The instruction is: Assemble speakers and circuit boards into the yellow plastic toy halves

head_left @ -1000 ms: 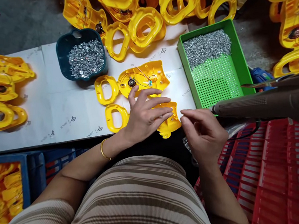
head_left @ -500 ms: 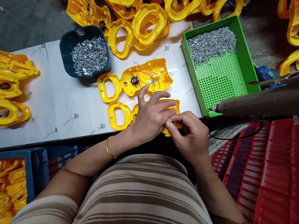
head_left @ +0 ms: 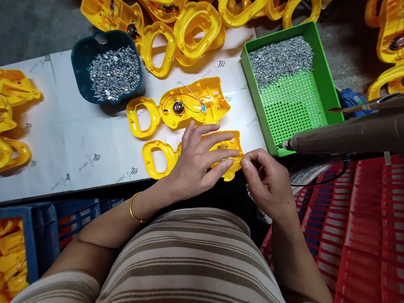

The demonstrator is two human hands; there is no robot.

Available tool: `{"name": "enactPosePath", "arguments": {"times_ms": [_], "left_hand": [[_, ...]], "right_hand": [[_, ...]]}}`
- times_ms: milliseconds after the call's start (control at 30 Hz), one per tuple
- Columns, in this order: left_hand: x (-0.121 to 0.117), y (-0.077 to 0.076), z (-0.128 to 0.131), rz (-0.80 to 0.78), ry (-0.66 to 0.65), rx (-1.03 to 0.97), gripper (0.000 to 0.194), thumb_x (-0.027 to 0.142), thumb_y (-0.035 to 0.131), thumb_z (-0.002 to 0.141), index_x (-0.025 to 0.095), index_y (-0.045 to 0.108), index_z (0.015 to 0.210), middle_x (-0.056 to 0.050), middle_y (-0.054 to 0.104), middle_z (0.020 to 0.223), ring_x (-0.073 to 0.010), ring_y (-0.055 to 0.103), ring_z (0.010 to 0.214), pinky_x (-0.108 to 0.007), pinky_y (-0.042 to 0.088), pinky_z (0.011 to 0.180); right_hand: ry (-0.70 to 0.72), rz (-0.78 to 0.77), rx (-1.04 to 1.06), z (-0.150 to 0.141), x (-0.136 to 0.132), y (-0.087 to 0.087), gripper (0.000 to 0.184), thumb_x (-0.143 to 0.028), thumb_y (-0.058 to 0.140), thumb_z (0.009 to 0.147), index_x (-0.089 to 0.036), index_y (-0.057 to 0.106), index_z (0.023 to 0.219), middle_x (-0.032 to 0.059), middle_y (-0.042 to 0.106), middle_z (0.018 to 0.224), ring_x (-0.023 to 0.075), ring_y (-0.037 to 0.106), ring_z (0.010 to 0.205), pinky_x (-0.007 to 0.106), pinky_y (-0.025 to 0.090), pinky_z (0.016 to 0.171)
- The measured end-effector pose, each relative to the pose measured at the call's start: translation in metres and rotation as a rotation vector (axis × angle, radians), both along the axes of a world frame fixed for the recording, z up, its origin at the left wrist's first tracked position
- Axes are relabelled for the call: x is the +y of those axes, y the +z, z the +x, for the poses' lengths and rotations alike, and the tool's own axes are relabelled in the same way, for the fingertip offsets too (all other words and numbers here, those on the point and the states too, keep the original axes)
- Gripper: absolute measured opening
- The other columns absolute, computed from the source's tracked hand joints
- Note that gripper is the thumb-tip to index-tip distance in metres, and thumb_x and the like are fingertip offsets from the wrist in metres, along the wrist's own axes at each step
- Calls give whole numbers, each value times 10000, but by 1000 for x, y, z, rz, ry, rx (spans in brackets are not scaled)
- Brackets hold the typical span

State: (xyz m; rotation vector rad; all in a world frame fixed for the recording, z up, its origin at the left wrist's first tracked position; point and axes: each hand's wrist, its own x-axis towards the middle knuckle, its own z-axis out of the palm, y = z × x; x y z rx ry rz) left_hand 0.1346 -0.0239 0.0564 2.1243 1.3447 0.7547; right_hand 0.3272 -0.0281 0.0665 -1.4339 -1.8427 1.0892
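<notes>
My left hand (head_left: 201, 163) lies over a yellow plastic housing half (head_left: 232, 142) at the table's near edge, fingers stretched and spread, covering its middle. An oval handle loop (head_left: 158, 159) of that piece shows left of my wrist. At the housing's right end is my right hand (head_left: 268, 181), thumb and forefinger pinched together; whatever is between them is too small to make out. Just beyond my fingers lies a second yellow housing half (head_left: 195, 104), inner side up, with a round dark speaker (head_left: 178, 107), thin wires and a small green circuit board (head_left: 203, 108).
A dark green bin (head_left: 77, 70) of small metal parts stands at left. A green perforated tray (head_left: 325, 63) of screws is at right, with a brown power screwdriver (head_left: 350, 130) reaching over its near corner. Yellow housings (head_left: 199, 32) pile up behind. Red crates (head_left: 361, 233) and a blue crate (head_left: 32, 240) flank me.
My hands have moved apart: the right shifted slightly right, away from the left fingers. My left thumb now shows stretched out. The whole view has shifted a little.
</notes>
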Motion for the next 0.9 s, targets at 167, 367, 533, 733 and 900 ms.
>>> {"name": "enactPosePath", "arguments": {"times_ms": [167,367,533,733,900], "left_hand": [[1,1,5,-2,0,-42,127,292,607,941,285,733,942,8,712,1170,-236,502,1263,-545,192,1176],[3,-3,5,-93,-14,-115,105,297,633,925,280,730,889,11,715,1159,-224,519,1251,-513,256,1166],[4,-3,6,-68,-28,-137,140,308,601,937,267,721,879,-7,701,1153,-222,506,1243,-463,330,1133],[1,-4,11,-28,143,33,119,314,609,907,236,685,858,-46,528,1409,-280,346,1386,-545,220,1178],[0,-11,20,-40,135,95,141,325,596,918,226,678,858,-53,456,1486,-296,288,1429,-588,160,1179]], "right_hand": [[8,-54,30,-1,0,-2,272,-362,498,972,-179,534,773,-44,462,639,90,401,567,256,310,558],[62,-34,41,1,5,-1,297,-343,492,968,-180,504,720,-54,408,609,84,360,547,260,286,555],[31,-58,34,4,0,-2,282,-379,538,940,-174,572,748,-31,474,620,99,398,543,270,312,539],[-345,153,-105,4,-21,-11,232,-331,497,970,-181,659,1039,66,666,902,137,590,668,279,466,613],[-295,-192,126,2,-25,-26,418,-402,517,956,-165,575,1295,130,653,1162,88,594,498,255,487,450]]}}
